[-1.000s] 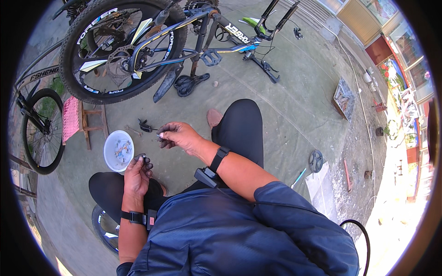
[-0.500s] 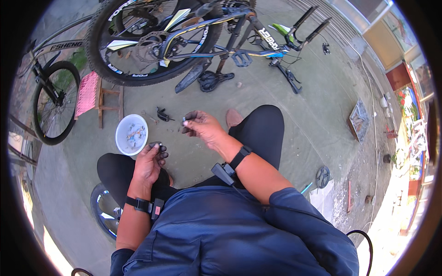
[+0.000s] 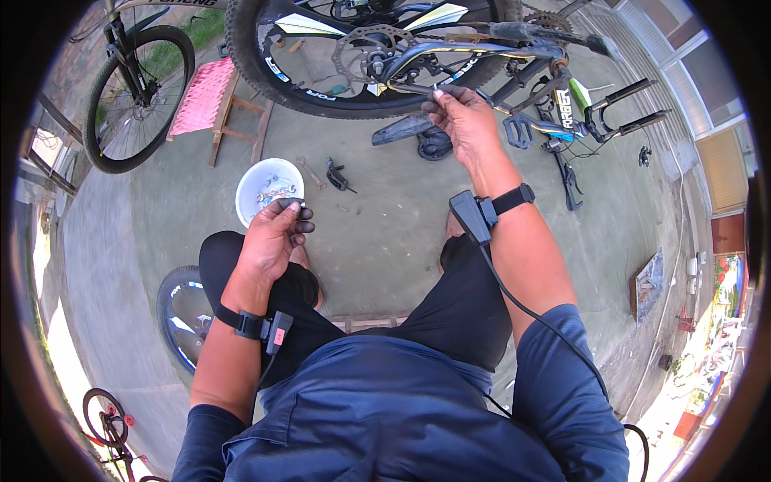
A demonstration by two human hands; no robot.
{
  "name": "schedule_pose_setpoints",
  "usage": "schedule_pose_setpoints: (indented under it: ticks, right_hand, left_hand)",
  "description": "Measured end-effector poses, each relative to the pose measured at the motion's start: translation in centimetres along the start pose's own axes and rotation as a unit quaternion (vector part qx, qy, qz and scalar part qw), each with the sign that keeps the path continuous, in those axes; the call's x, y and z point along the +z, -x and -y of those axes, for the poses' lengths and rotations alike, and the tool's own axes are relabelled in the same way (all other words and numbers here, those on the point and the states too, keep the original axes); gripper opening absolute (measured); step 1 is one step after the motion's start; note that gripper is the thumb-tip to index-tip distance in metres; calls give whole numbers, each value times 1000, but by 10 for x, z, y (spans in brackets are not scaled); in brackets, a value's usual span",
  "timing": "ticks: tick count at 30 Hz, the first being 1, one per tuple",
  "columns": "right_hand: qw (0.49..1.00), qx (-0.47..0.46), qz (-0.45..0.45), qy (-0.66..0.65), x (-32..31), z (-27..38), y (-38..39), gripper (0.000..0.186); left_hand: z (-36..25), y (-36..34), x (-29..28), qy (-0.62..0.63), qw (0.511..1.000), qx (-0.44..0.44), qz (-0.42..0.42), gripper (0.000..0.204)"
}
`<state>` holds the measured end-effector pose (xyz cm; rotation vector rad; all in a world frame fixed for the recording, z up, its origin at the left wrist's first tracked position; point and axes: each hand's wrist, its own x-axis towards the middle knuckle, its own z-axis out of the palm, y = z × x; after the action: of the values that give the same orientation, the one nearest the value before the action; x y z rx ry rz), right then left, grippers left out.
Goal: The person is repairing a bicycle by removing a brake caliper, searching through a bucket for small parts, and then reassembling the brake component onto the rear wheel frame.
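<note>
An upturned bicycle (image 3: 526, 79) with a fat-tyred wheel (image 3: 321, 106) and a disc brake rotor (image 3: 371, 50) stands in front of me. My right hand (image 3: 466, 128) reaches up to its frame, thumb and fingertips pinched on a small shiny metal piece (image 3: 436, 88), too small to name for certain. Close to the rim of a white bowl (image 3: 243, 199) is my left hand (image 3: 275, 234), its fingers curled. Another small shiny piece (image 3: 302, 204) shows at those fingertips. Loose metal hardware (image 3: 277, 193) lies inside the bowl.
A black brake part (image 3: 339, 175) and a wrench (image 3: 310, 173) lie on the floor beside the bowl. A stool with a pink woven top (image 3: 202, 98) and another bicycle (image 3: 132, 96) stand far left. A loose wheel (image 3: 178, 313) is by my left leg; a tray (image 3: 646, 285) lies right.
My right hand has moved forward and to the right, up to the bicycle frame, still pinching its small piece. My left hand stays near the bowl. The whole view has shifted toward the bicycle.
</note>
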<state>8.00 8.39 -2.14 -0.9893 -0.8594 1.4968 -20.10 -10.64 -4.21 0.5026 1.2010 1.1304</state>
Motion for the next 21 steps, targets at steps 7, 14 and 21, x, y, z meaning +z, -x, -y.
schedule_pose_setpoints:
  ticks: [7, 14, 21]
  right_hand:
    - [999, -8, -25, -40, 15, -16, -44, 13]
    - [997, -34, -57, -29, 26, -16, -61, 11]
    - [995, -51, -74, -37, 32, -21, -67, 10]
  left_hand:
    - [3, -18, 14, -22, 999, -36, 4, 10]
    - [0, -28, 15, -12, 999, -49, 13, 11]
    - [0, -33, 17, -6, 998, -51, 26, 12]
